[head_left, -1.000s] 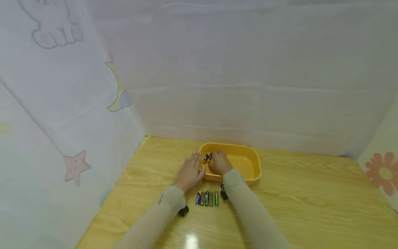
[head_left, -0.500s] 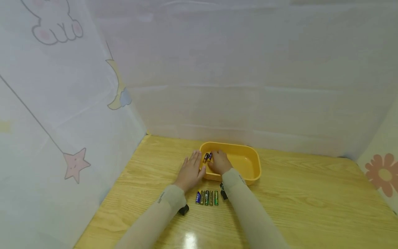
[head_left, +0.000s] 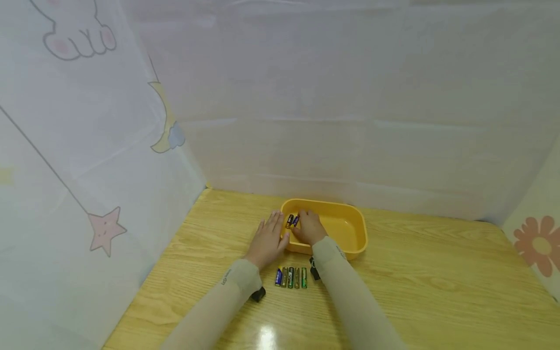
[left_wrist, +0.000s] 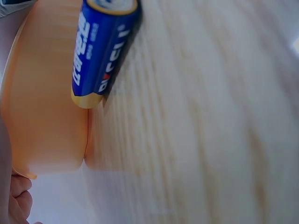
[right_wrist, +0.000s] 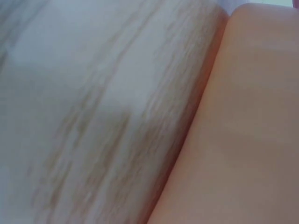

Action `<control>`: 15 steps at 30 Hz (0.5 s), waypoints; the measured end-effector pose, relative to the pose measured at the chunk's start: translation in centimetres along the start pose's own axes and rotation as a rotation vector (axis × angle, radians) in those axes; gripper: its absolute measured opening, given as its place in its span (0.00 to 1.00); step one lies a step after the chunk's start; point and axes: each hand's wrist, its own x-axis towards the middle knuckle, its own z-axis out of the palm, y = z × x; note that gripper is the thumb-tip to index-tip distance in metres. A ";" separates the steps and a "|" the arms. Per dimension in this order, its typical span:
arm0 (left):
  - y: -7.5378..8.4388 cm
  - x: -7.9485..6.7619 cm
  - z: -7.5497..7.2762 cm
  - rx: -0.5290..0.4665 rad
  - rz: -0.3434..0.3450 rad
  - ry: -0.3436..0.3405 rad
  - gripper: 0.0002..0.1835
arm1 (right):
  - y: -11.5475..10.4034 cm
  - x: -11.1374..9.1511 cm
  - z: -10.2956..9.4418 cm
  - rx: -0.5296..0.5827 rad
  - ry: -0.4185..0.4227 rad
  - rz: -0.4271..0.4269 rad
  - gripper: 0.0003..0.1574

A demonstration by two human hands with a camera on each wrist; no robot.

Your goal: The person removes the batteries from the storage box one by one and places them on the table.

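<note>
In the head view my left hand (head_left: 267, 243) lies with straight fingers along the left end of a yellow plastic bin (head_left: 356, 228). My right hand (head_left: 309, 228) reaches over the near rim into the bin, its thumb and fingers curled about a purple-and-gold battery (head_left: 296, 221). Left of that one, a dark battery (head_left: 289, 221) lies inside the bin. Several batteries (head_left: 290, 278) form a row on the table between the forearms. The left wrist view has a blue battery (left_wrist: 103, 51) close up, in front of the bin's wall (left_wrist: 46, 93). My right fingers are hidden from the right wrist view.
The wooden table (head_left: 428, 272) stretches to the right of the bin. White printed sheeting (head_left: 332, 97) stands behind and at both sides of the table. Black wrist cameras (head_left: 258, 294) sit under the cuffs. The bin's near wall (right_wrist: 247, 121) fills the right wrist view's right side.
The purple-and-gold battery at my right fingertips has tilted slightly within the bin. Both hands stay nearly in place, and the row of batteries is the same.
</note>
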 end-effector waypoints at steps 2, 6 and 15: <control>-0.1 0.0 0.1 0.001 0.000 0.003 0.35 | 0.0 0.0 0.0 -0.005 -0.001 0.002 0.35; -0.1 0.1 0.2 0.007 0.000 0.013 0.34 | -0.1 0.1 0.0 -0.022 -0.002 0.003 0.34; -0.2 0.1 0.3 0.008 -0.014 -0.010 0.35 | -0.2 -0.1 -0.1 -0.075 -0.007 -0.018 0.36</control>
